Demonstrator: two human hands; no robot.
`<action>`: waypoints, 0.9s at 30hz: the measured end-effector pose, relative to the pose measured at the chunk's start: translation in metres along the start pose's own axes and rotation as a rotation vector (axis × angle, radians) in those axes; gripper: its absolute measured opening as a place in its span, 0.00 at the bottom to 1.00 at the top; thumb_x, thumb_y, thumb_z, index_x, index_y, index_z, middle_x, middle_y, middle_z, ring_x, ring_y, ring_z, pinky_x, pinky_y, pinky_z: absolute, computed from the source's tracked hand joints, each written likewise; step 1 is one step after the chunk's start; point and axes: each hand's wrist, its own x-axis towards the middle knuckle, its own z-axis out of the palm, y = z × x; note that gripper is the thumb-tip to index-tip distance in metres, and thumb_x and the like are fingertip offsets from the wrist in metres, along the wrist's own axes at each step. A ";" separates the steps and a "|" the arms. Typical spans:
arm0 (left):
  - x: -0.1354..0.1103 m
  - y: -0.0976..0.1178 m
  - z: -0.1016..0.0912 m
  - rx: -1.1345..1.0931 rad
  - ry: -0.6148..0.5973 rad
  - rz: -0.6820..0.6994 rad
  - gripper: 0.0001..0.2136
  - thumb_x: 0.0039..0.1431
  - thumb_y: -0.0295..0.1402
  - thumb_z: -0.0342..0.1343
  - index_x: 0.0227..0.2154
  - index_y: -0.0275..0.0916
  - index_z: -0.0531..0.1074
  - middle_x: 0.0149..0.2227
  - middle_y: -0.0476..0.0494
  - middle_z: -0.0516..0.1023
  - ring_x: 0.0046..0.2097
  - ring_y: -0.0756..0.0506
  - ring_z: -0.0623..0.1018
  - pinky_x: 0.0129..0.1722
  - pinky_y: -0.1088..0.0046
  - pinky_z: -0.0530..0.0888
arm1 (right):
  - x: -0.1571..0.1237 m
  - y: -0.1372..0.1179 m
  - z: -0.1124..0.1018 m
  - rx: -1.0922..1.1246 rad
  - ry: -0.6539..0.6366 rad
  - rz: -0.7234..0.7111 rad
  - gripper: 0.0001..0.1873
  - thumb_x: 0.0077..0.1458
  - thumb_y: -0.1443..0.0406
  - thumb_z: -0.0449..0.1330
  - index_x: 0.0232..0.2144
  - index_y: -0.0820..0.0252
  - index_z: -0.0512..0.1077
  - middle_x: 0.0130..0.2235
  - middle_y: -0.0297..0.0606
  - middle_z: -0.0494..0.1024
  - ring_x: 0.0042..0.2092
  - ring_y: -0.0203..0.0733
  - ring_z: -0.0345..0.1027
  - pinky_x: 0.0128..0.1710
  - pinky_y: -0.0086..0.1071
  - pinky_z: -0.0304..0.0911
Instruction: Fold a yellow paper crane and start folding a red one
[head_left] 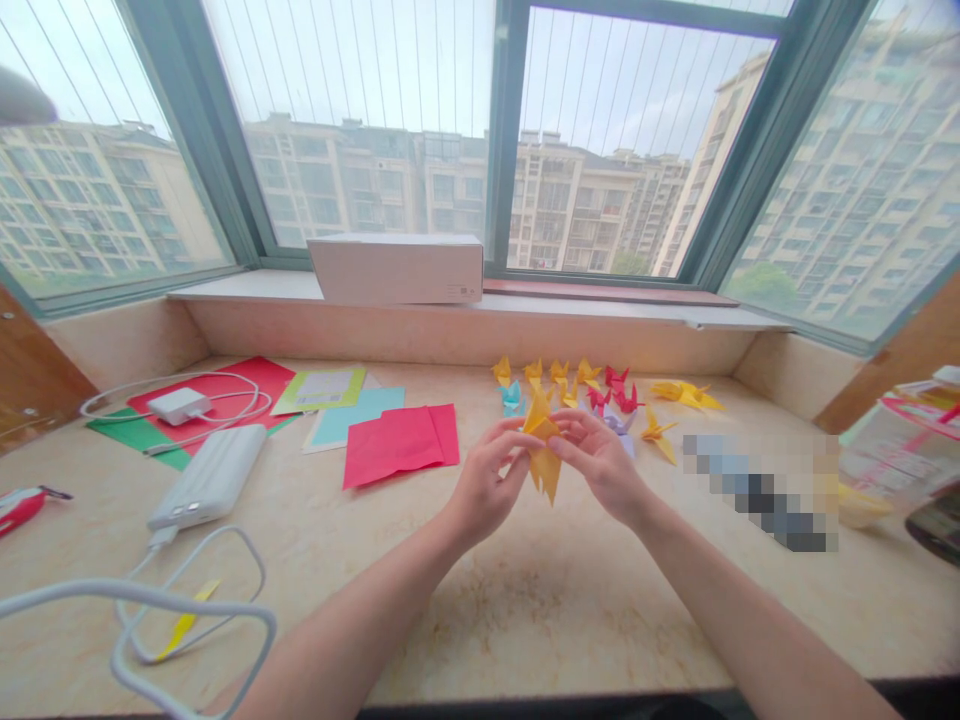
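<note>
Between my two hands, above the tabletop, is a folded piece of yellow origami paper [545, 470], with points at its top and bottom. My left hand [491, 475] pinches its left side with thumb and fingers. On the opposite side, my right hand [600, 460] grips it the same way, the thumb on the front of the paper. Behind the hands stand several small folded paper cranes: yellow ones [559, 372], red ones [617, 380], a light blue one [513, 399] and a purple one [619, 424], partly hidden by my right hand. Another yellow crane [658, 434] lies just right of it.
Red paper sheets [397, 445] lie left of my hands, with light blue [356, 418] and green sheets [135, 437] beyond. A white power bank [210, 475] with cables and a charger [180, 404] sits left. A white box [397, 270] stands on the sill; a plastic container [900, 440] is at right.
</note>
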 end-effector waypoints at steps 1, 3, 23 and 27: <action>0.000 0.001 0.001 -0.013 0.005 -0.003 0.08 0.65 0.33 0.51 0.42 0.42 0.75 0.54 0.38 0.68 0.56 0.40 0.71 0.50 0.64 0.75 | 0.000 0.000 0.000 0.003 0.021 -0.017 0.15 0.51 0.60 0.68 0.42 0.50 0.72 0.38 0.33 0.79 0.38 0.38 0.73 0.39 0.33 0.69; 0.000 0.002 0.002 -0.051 0.017 -0.015 0.10 0.65 0.34 0.52 0.46 0.43 0.73 0.54 0.38 0.68 0.54 0.41 0.73 0.49 0.64 0.75 | 0.001 0.000 0.000 0.002 0.057 -0.048 0.15 0.52 0.60 0.67 0.43 0.50 0.72 0.39 0.34 0.79 0.38 0.39 0.73 0.38 0.33 0.69; 0.008 -0.009 -0.002 0.032 0.201 0.003 0.06 0.60 0.27 0.55 0.40 0.38 0.73 0.44 0.41 0.78 0.50 0.44 0.77 0.55 0.61 0.72 | 0.000 0.009 -0.004 -0.330 -0.042 -0.212 0.08 0.56 0.60 0.64 0.39 0.50 0.79 0.46 0.39 0.78 0.51 0.47 0.70 0.56 0.48 0.61; 0.009 -0.007 -0.003 0.096 0.256 -0.044 0.08 0.59 0.31 0.58 0.41 0.38 0.74 0.47 0.39 0.76 0.50 0.44 0.77 0.50 0.63 0.75 | 0.000 0.010 -0.004 -0.343 0.028 -0.251 0.06 0.54 0.60 0.66 0.36 0.47 0.81 0.52 0.39 0.74 0.57 0.47 0.65 0.60 0.47 0.57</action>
